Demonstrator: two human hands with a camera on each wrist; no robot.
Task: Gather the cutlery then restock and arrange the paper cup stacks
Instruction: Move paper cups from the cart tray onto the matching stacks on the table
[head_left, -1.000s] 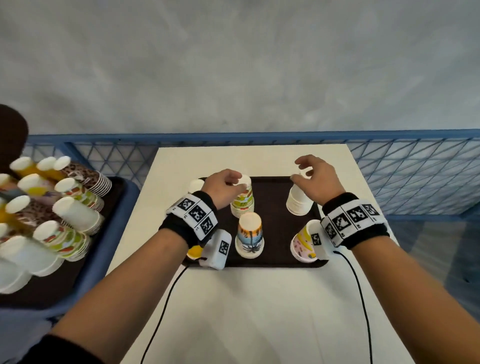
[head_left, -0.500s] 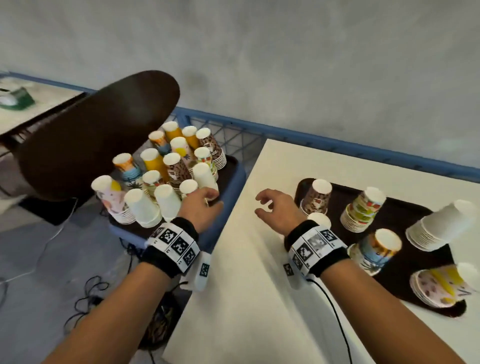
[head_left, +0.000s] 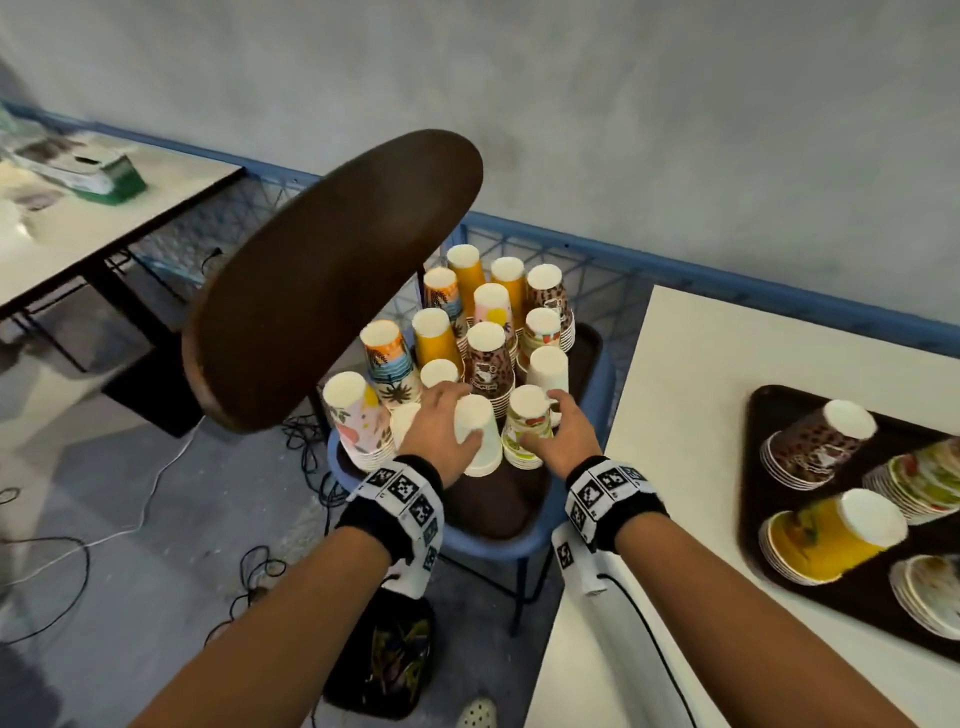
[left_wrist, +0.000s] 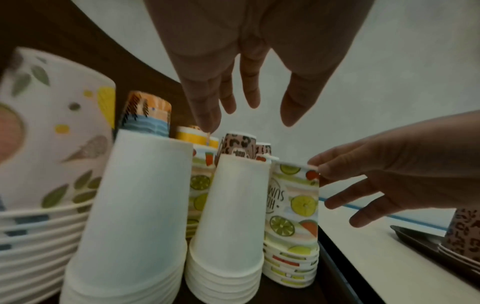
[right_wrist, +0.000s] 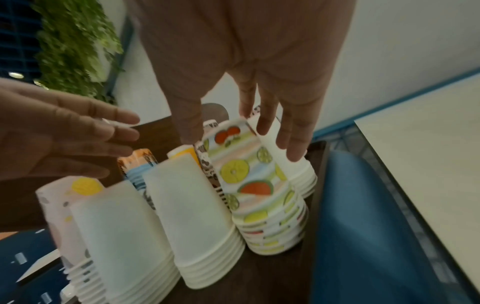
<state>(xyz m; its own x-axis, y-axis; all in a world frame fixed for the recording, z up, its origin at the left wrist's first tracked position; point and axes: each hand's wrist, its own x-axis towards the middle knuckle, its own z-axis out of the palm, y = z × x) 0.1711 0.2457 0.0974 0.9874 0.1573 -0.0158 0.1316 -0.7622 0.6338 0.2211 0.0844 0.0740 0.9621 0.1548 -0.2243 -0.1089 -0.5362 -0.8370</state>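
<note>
While the head view looks down, a dark tray (head_left: 498, 499) on the blue chair (head_left: 488, 543) carries upturned cup stacks. Left hand (head_left: 441, 431) and right hand (head_left: 563, 434) reach in. Left wrist: fingers (left_wrist: 207, 102) spread above the plain white stack (left_wrist: 228, 226), holding nothing. Right wrist: loose fingers (right_wrist: 293, 131) touch the citrus-print stack (right_wrist: 259, 185).

Three views on the cup stacks
The head camera looks down from above; each wrist camera looks along its hand, close and low, and both share the plain white stack (left_wrist: 228, 224) and the fruit-print stack (right_wrist: 262, 197).
</note>
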